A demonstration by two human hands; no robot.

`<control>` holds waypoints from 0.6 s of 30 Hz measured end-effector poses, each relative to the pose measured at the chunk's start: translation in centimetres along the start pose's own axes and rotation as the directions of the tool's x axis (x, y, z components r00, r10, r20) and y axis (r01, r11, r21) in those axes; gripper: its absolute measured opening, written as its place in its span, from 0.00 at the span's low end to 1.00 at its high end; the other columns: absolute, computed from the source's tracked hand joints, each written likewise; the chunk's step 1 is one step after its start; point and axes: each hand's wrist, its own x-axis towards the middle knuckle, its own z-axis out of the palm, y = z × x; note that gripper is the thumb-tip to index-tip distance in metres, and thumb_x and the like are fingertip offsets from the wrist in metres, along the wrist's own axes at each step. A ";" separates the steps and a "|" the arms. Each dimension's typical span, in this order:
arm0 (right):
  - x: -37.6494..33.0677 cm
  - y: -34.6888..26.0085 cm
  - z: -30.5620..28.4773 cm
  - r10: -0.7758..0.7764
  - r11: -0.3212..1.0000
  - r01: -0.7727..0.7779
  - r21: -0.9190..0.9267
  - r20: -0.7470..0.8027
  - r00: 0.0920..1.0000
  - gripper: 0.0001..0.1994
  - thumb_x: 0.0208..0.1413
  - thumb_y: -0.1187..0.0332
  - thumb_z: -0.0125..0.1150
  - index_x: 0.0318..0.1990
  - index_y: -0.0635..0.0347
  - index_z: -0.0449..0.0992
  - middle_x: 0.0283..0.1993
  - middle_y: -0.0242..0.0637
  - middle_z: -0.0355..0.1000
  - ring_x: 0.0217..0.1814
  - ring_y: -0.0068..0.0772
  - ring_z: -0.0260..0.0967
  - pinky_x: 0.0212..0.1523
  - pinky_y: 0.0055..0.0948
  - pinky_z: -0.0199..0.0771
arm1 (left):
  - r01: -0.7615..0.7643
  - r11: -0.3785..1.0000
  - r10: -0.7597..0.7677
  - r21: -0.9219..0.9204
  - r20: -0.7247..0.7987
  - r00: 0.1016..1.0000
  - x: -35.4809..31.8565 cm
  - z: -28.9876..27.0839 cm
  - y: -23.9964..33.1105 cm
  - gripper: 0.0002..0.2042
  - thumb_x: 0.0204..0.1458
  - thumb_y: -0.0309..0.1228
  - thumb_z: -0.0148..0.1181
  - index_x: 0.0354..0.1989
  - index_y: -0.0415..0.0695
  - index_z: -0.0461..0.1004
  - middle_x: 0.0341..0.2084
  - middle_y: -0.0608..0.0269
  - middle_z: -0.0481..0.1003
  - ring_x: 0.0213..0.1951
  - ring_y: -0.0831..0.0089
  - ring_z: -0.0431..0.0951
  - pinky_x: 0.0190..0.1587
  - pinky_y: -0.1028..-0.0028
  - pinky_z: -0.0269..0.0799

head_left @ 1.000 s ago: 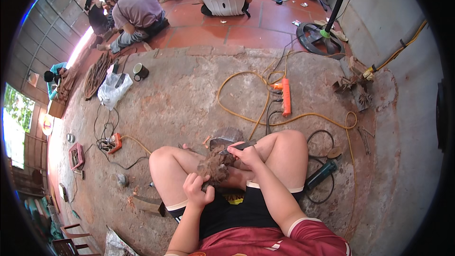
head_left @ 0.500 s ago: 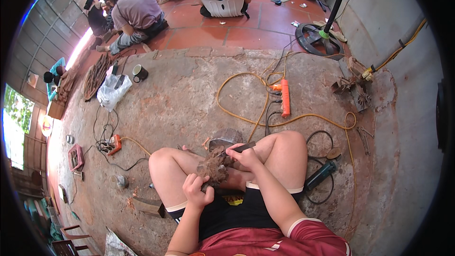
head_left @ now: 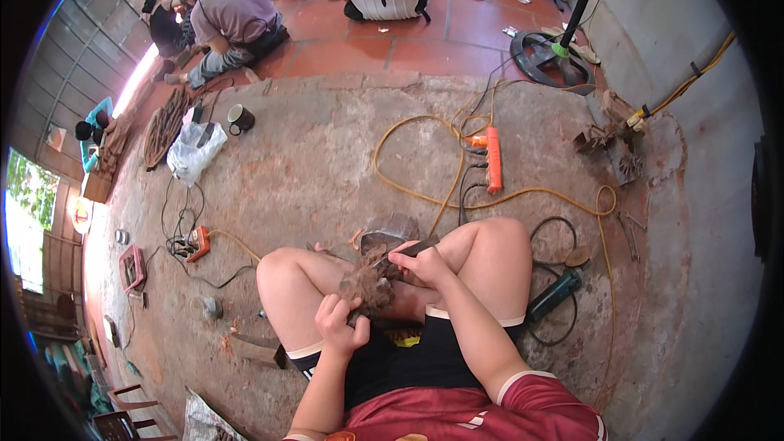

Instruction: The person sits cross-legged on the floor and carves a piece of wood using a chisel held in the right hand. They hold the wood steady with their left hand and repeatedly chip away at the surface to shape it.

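Between my bent knees I hold a rough brown wood carving [head_left: 366, 284] with an uneven, lumpy surface. My left hand [head_left: 340, 323] is closed round its near lower end. In my right hand [head_left: 423, 267] is a carving tool [head_left: 419, 247] with a dark handle, its thin tip pointing left at the carving's upper part. Whether the tip touches the wood is too small to tell. Just beyond the carving sits a dark rounded block [head_left: 389, 233], partly hidden by the carving and my right hand.
An orange power strip [head_left: 493, 160] with a looping yellow cord lies ahead. A green power tool [head_left: 555, 296] rests by my right knee. To the left are a plastic bag [head_left: 196, 152], a mug [head_left: 240, 119], a pink basket [head_left: 131, 268] and a metal can [head_left: 211, 308]. Several people sit farther off.
The view has shifted slightly. My right hand and the carving tool have moved a little against the carving; my left hand keeps its grip on the wood.
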 end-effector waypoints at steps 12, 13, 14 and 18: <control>-0.2 -0.2 -0.1 0.027 0.998 -0.027 0.048 -0.003 1.000 0.09 0.55 0.68 0.68 0.37 0.64 0.78 0.28 0.29 0.73 0.28 0.19 0.69 0.27 0.22 0.70 | 0.008 1.000 -0.008 0.003 0.003 1.000 0.1 0.1 0.3 0.07 0.28 0.25 0.55 0.19 0.37 0.71 0.14 0.55 0.62 0.19 0.56 0.64 0.23 0.64 0.62; -0.4 -0.5 0.2 0.029 0.999 -0.028 0.039 -0.020 0.999 0.09 0.55 0.68 0.68 0.36 0.64 0.78 0.28 0.29 0.73 0.27 0.19 0.68 0.27 0.22 0.70 | 0.008 1.000 -0.008 0.009 0.006 1.000 0.0 0.0 0.2 0.07 0.27 0.25 0.55 0.19 0.38 0.71 0.14 0.55 0.62 0.19 0.56 0.64 0.23 0.64 0.62; -0.3 -0.3 0.3 0.025 0.998 -0.024 0.054 -0.024 0.999 0.09 0.55 0.67 0.68 0.36 0.65 0.78 0.27 0.29 0.73 0.26 0.19 0.68 0.27 0.22 0.70 | 0.009 1.000 -0.009 0.008 0.007 1.000 0.1 0.0 0.2 0.07 0.27 0.25 0.55 0.19 0.38 0.71 0.14 0.55 0.61 0.19 0.56 0.64 0.23 0.64 0.61; -0.1 0.2 0.0 0.022 0.995 -0.019 0.097 -0.027 0.999 0.10 0.55 0.66 0.68 0.38 0.65 0.78 0.26 0.28 0.72 0.25 0.19 0.67 0.26 0.23 0.70 | 0.011 1.000 -0.011 0.005 0.011 1.000 0.2 0.0 0.1 0.07 0.27 0.25 0.55 0.19 0.38 0.71 0.14 0.55 0.61 0.18 0.57 0.63 0.23 0.64 0.61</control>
